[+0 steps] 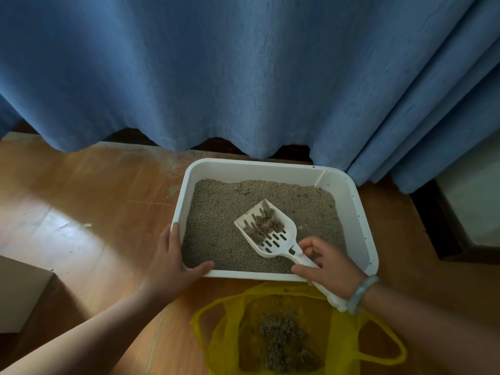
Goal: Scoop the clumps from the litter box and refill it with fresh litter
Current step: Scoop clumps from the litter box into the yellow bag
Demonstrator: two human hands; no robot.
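Observation:
A white litter box filled with grey litter sits on the wooden floor. My right hand grips the handle of a white slotted scoop, which is held above the litter with brown clumps lying on its blade. My left hand grips the box's near-left corner, thumb over the front rim and fingers along the left rim. Just in front of the box lies an open yellow plastic bag with dark clumps inside it.
A blue curtain hangs right behind the box. A cardboard box corner shows at the left edge. A pale piece of furniture stands at the right. Loose litter grains dot the wooden floor to the left.

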